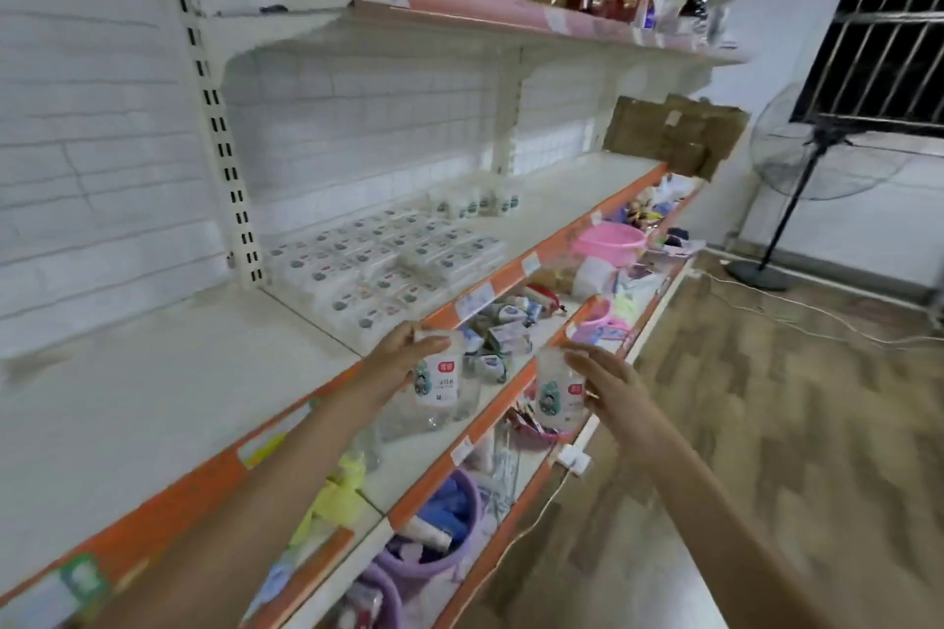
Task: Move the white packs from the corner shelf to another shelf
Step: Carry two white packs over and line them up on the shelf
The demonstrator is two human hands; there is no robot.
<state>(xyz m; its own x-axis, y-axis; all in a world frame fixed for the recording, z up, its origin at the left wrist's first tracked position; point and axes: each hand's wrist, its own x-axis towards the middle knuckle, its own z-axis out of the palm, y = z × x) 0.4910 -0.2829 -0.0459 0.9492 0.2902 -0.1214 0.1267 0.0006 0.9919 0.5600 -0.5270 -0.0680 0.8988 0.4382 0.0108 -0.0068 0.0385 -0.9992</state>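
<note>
Each hand holds one small clear bottle with a white label, low in the middle of the frame, in front of the orange edge of the shelf (490, 294). The left hand (403, 352) grips the left bottle (440, 381) near its top, fingers curled round the neck end; the right hand (610, 386) holds the right bottle (557, 396) from its right side, fingers wrapped round the body. Both bottles stand roughly upright, long axis top to bottom in the picture, caps up, labels facing the camera; the left one leans a little. The white packs (388, 266) lie flat in rows on the white shelf at centre frame, their long sides running up and to the right toward a row of similar small bottles (477, 205) at the back. To do this step well, I judge the bottles should be carried level and set down base first on the bare shelf at the left of the frame, kept apart so they do not knock together, and let go only once each stands steady. The picture is blurred, so finer detail of the grip cannot be told.
</note>
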